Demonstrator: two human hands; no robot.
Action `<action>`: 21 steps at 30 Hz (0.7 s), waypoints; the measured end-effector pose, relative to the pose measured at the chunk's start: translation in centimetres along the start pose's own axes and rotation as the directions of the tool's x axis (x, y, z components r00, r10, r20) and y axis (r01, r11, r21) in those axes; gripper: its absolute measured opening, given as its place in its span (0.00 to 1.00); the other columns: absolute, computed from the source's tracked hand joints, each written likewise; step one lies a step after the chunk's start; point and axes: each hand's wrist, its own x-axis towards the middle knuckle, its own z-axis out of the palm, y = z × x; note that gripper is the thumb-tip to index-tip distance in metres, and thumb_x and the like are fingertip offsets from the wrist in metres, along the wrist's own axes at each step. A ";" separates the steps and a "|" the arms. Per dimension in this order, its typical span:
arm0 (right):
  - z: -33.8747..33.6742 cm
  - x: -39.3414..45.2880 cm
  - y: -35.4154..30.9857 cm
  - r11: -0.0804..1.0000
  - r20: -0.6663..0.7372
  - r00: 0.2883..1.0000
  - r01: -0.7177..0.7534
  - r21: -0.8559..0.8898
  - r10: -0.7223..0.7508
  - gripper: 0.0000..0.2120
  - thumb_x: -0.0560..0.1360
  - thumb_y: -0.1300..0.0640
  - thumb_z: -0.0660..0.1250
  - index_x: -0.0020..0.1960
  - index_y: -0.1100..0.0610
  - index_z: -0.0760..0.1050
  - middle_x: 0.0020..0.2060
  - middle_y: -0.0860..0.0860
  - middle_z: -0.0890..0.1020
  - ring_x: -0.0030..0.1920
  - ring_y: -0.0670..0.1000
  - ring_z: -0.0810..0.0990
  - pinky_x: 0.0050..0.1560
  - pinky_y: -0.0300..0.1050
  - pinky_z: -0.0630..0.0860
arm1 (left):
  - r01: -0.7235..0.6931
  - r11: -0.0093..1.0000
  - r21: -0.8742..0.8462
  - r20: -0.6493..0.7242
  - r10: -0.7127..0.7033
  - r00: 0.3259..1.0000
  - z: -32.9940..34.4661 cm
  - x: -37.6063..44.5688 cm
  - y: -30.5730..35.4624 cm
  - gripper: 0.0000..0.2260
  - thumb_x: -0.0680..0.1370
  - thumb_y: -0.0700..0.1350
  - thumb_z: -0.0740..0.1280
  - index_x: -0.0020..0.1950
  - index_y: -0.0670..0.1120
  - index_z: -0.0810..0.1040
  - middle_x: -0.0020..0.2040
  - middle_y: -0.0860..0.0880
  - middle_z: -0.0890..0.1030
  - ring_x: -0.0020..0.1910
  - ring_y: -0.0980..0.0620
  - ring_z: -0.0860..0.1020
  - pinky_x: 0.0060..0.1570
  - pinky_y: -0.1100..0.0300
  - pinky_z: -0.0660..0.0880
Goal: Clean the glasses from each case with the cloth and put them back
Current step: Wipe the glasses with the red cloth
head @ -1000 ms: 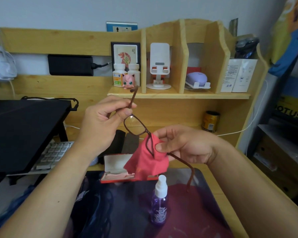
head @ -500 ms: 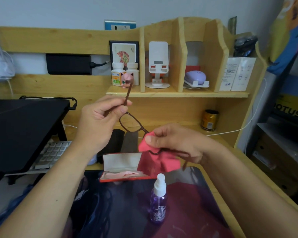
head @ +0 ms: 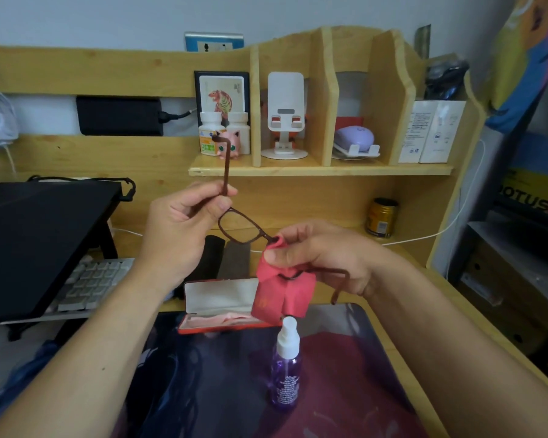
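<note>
I hold brown-framed glasses (head: pixel 239 226) up above the desk. My left hand (head: pixel 184 229) pinches the frame at its left hinge, and that temple arm sticks straight up. My right hand (head: pixel 317 254) pinches a red cloth (head: pixel 282 292) folded over the right lens, which is hidden by it; the right temple arm hangs down past my wrist. Below them an open red glasses case (head: pixel 219 305) with a pale lining lies on the desk mat. Two dark cases (head: pixel 225 260) stand behind it, partly hidden by my left hand.
A purple spray bottle (head: pixel 287 368) stands on the dark mat (head: pixel 345 374) just in front of the open case. A black laptop stand (head: pixel 38 241) and keyboard (head: pixel 92 282) sit at left. A wooden shelf (head: pixel 320 169) with small items runs along the back; a gold can (head: pixel 381 218) stands beneath it.
The glasses have tilted so the left temple arm points more upright. My right thumb has shifted the cloth on the right lens, and the cloth hangs differently.
</note>
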 end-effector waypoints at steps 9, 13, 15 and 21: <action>-1.0 0.5 1.2 0.997 0.071 0.997 -0.046 0.058 0.042 0.08 0.75 0.60 0.70 0.53 0.61 0.82 0.46 0.62 0.78 0.46 0.58 0.73 0.43 0.47 0.70 | 0.026 0.998 0.065 -0.008 -0.026 1.000 -0.8 0.2 0.0 0.09 0.77 0.37 0.70 0.51 0.51 0.84 0.47 0.61 0.86 0.50 0.61 0.82 0.52 0.66 0.76; -1.5 0.0 1.4 0.992 0.175 0.977 -0.123 0.002 0.121 0.12 0.74 0.75 0.65 0.56 0.65 0.79 0.46 0.59 0.84 0.43 0.54 0.84 0.48 0.42 0.80 | -0.013 0.995 0.100 0.037 0.009 0.999 -0.4 0.1 -0.1 0.13 0.77 0.33 0.69 0.50 0.51 0.83 0.46 0.61 0.85 0.50 0.61 0.82 0.52 0.67 0.77; -1.0 0.4 1.8 0.986 0.136 0.981 -0.121 -0.114 0.137 0.14 0.67 0.69 0.74 0.52 0.64 0.81 0.47 0.63 0.81 0.48 0.61 0.77 0.52 0.52 0.72 | -0.011 0.996 0.085 0.069 0.006 0.998 0.1 -0.1 -0.2 0.14 0.77 0.33 0.69 0.50 0.53 0.84 0.46 0.60 0.85 0.50 0.61 0.82 0.52 0.67 0.76; -0.7 0.0 1.2 0.996 0.064 0.995 -0.069 -0.056 0.073 0.05 0.74 0.55 0.72 0.41 0.56 0.83 0.37 0.55 0.83 0.37 0.54 0.78 0.42 0.47 0.71 | 0.023 1.000 0.021 0.058 -0.024 0.998 0.4 -0.5 0.1 0.15 0.74 0.43 0.70 0.47 0.65 0.86 0.47 0.60 0.86 0.50 0.61 0.82 0.53 0.68 0.76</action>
